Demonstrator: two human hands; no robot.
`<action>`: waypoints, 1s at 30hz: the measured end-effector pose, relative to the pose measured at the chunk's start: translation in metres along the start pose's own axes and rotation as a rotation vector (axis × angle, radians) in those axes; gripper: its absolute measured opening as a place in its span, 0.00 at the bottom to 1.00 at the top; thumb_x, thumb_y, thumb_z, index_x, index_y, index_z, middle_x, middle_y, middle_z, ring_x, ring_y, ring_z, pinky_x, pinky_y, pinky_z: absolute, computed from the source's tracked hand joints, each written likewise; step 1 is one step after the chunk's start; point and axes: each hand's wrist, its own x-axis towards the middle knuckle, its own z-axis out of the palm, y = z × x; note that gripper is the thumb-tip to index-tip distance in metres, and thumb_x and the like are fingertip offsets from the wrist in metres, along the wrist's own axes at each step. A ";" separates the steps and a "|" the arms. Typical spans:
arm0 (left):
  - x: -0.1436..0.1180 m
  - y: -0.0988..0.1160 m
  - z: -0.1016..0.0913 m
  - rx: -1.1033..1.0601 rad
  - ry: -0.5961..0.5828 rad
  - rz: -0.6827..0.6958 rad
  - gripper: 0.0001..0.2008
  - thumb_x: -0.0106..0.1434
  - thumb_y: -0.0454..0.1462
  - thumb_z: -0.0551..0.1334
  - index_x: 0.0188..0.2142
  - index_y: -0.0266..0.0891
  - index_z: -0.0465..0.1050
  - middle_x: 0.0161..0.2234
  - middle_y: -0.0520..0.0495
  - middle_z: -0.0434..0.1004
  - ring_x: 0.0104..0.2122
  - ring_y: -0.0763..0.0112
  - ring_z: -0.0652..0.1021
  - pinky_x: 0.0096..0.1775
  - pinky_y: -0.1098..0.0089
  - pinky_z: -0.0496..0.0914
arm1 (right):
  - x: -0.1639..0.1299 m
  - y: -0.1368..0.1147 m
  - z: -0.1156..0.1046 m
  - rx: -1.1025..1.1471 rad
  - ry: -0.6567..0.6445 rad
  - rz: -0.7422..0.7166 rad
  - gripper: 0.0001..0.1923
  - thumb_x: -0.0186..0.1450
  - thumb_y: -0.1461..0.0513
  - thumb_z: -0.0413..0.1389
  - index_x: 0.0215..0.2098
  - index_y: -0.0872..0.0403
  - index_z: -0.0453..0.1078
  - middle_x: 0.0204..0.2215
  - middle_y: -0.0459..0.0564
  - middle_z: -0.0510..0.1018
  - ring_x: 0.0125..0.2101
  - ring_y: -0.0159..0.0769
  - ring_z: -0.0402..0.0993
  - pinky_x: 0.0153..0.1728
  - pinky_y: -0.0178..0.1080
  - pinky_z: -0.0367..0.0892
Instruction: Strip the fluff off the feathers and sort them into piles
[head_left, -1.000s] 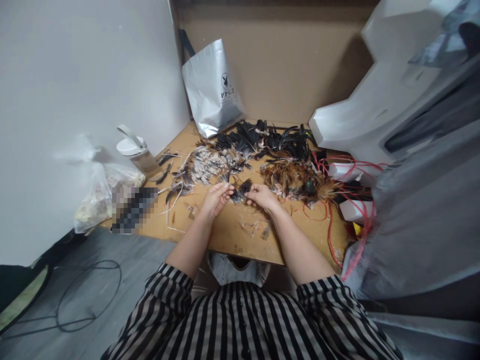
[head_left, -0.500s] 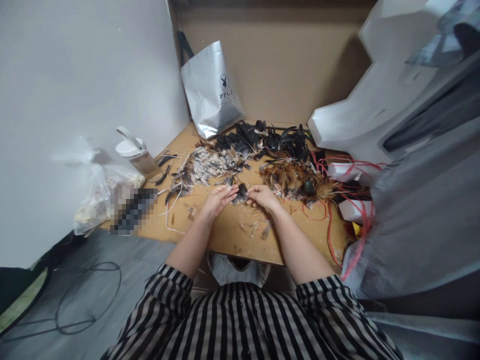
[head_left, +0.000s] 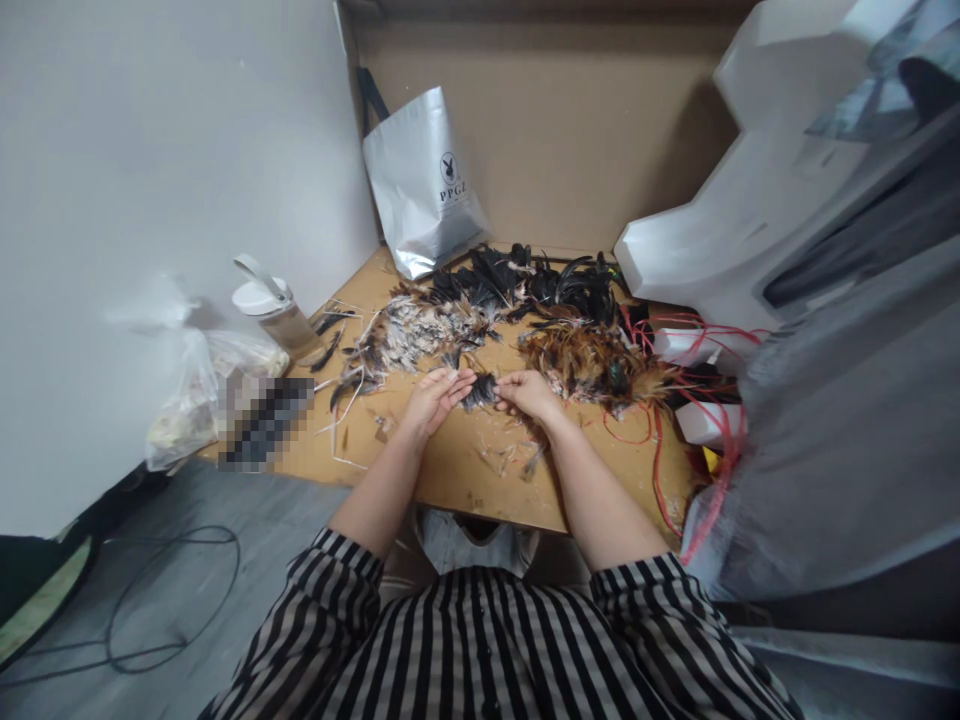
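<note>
2 hands (left (head_left: 433, 398), right (head_left: 527, 393)) pinch dark feathers (head_left: 480, 390).

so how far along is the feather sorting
Three piles already lie apart on the table: black feathers, pale speckled ones and brown ones. In hand: the left hand and right hand pinch one small dark bunch between them. Left: loose bits near the table edge.

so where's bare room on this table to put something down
Barest is the near table edge between the forearms, with only small scraps. A thin strip lies left of the left hand, before the bottle. Crowded: feather piles behind the hands, red cords right.
</note>
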 end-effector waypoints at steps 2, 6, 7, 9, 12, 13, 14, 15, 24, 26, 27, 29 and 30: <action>-0.001 0.001 0.001 -0.002 -0.016 -0.009 0.06 0.52 0.34 0.61 0.31 0.35 0.66 0.36 0.43 0.75 0.42 0.65 0.73 0.47 0.62 0.62 | -0.001 0.001 -0.001 -0.049 -0.006 -0.006 0.04 0.50 0.66 0.56 0.25 0.58 0.66 0.17 0.46 0.72 0.15 0.26 0.68 0.11 0.25 0.56; -0.004 0.003 0.005 -0.012 -0.078 -0.039 0.05 0.52 0.33 0.61 0.29 0.35 0.65 0.38 0.43 0.75 0.43 0.64 0.72 0.48 0.60 0.61 | -0.004 0.000 0.001 -0.113 -0.017 -0.037 0.05 0.50 0.64 0.56 0.26 0.57 0.66 0.17 0.45 0.72 0.14 0.24 0.64 0.12 0.26 0.54; -0.005 0.003 0.007 -0.012 -0.101 -0.048 0.05 0.52 0.33 0.61 0.28 0.35 0.65 0.38 0.42 0.74 0.43 0.63 0.72 0.48 0.60 0.60 | -0.005 0.000 0.002 -0.145 -0.014 -0.055 0.06 0.49 0.63 0.55 0.26 0.57 0.67 0.16 0.44 0.71 0.13 0.23 0.62 0.12 0.26 0.53; -0.006 0.002 0.008 -0.001 -0.141 -0.067 0.05 0.52 0.33 0.61 0.28 0.35 0.65 0.39 0.41 0.74 0.44 0.63 0.72 0.49 0.59 0.59 | -0.006 -0.001 0.005 -0.217 0.021 -0.108 0.08 0.49 0.60 0.56 0.24 0.58 0.67 0.14 0.42 0.69 0.12 0.22 0.57 0.13 0.27 0.52; -0.004 -0.002 0.006 0.035 -0.145 -0.099 0.05 0.51 0.32 0.61 0.28 0.34 0.66 0.40 0.40 0.74 0.44 0.63 0.72 0.50 0.58 0.58 | -0.005 -0.001 0.006 -0.274 0.100 -0.200 0.12 0.47 0.56 0.56 0.20 0.59 0.67 0.13 0.41 0.65 0.14 0.22 0.54 0.15 0.28 0.51; -0.003 -0.004 0.004 0.045 -0.131 -0.106 0.05 0.51 0.32 0.62 0.28 0.33 0.66 0.40 0.39 0.73 0.44 0.63 0.71 0.50 0.58 0.58 | -0.004 0.000 0.004 -0.273 0.120 -0.216 0.13 0.47 0.55 0.56 0.20 0.59 0.67 0.13 0.41 0.65 0.14 0.22 0.54 0.16 0.28 0.51; -0.002 -0.005 0.002 0.049 -0.116 -0.108 0.05 0.51 0.32 0.62 0.28 0.33 0.67 0.41 0.39 0.73 0.44 0.63 0.71 0.50 0.59 0.58 | -0.003 0.000 0.003 -0.264 0.133 -0.222 0.14 0.47 0.54 0.56 0.20 0.59 0.68 0.13 0.41 0.65 0.15 0.22 0.54 0.17 0.28 0.51; 0.000 -0.007 0.000 0.046 -0.102 -0.105 0.06 0.51 0.32 0.62 0.29 0.33 0.67 0.42 0.39 0.73 0.44 0.64 0.71 0.50 0.59 0.58 | -0.001 0.001 0.000 -0.251 0.143 -0.220 0.15 0.47 0.53 0.56 0.21 0.59 0.68 0.13 0.41 0.66 0.15 0.23 0.54 0.17 0.29 0.51; 0.000 -0.005 0.001 0.019 -0.068 -0.067 0.06 0.50 0.33 0.62 0.28 0.34 0.67 0.42 0.40 0.72 0.45 0.65 0.71 0.48 0.61 0.60 | -0.001 -0.006 -0.011 0.267 0.065 -0.059 0.15 0.44 0.55 0.60 0.23 0.58 0.66 0.15 0.42 0.66 0.13 0.20 0.51 0.13 0.27 0.45; 0.000 -0.004 0.003 0.018 -0.025 -0.039 0.06 0.50 0.33 0.63 0.28 0.34 0.67 0.39 0.41 0.74 0.42 0.66 0.72 0.47 0.64 0.61 | -0.002 -0.009 -0.009 0.444 -0.013 -0.048 0.15 0.44 0.57 0.61 0.25 0.57 0.65 0.18 0.43 0.69 0.14 0.20 0.54 0.12 0.26 0.47; 0.000 -0.004 0.003 0.023 -0.002 -0.031 0.06 0.49 0.33 0.63 0.28 0.34 0.67 0.37 0.42 0.75 0.41 0.67 0.73 0.45 0.65 0.62 | -0.003 -0.010 -0.007 0.506 -0.044 -0.047 0.14 0.44 0.58 0.61 0.25 0.56 0.65 0.19 0.43 0.70 0.14 0.20 0.56 0.13 0.25 0.49; 0.000 -0.004 0.004 0.037 0.025 -0.030 0.06 0.49 0.34 0.63 0.28 0.35 0.68 0.35 0.44 0.75 0.38 0.70 0.74 0.42 0.68 0.64 | -0.004 -0.011 -0.002 0.580 -0.088 -0.047 0.14 0.45 0.59 0.62 0.26 0.56 0.66 0.21 0.44 0.71 0.15 0.20 0.59 0.14 0.25 0.54; 0.000 -0.004 0.004 0.043 0.027 -0.031 0.07 0.49 0.34 0.63 0.28 0.35 0.68 0.34 0.45 0.75 0.37 0.70 0.75 0.41 0.69 0.65 | -0.004 -0.010 0.001 0.595 -0.098 -0.048 0.13 0.45 0.60 0.62 0.27 0.56 0.66 0.21 0.44 0.72 0.16 0.20 0.60 0.15 0.25 0.56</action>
